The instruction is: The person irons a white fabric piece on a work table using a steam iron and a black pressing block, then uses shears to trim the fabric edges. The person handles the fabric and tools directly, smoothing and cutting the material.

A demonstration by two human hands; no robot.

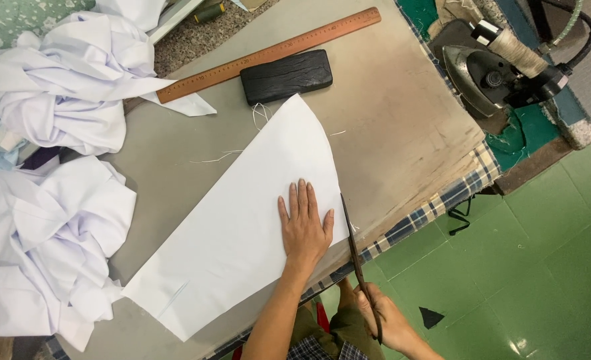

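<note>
Bright, even overhead light, soft shadows only. White fabric heaps (49,200) at frame left nearly blow out. Glare spot on green floor (522,347) lower right. Focus sharp throughout.

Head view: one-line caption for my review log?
Left hand flattens white fabric while right hand works scissors along its edge.

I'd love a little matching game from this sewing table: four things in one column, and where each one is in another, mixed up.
Things:
1. left hand
2. right hand
3. wooden ruler
4. black block

Places:
A. just below the ruler, above the cut white fabric's tip
B. flat on the white fabric
C. beyond the table edge, gripping scissors
D. slanted across the table's far side

Pairs: 1-B, 2-C, 3-D, 4-A
</note>
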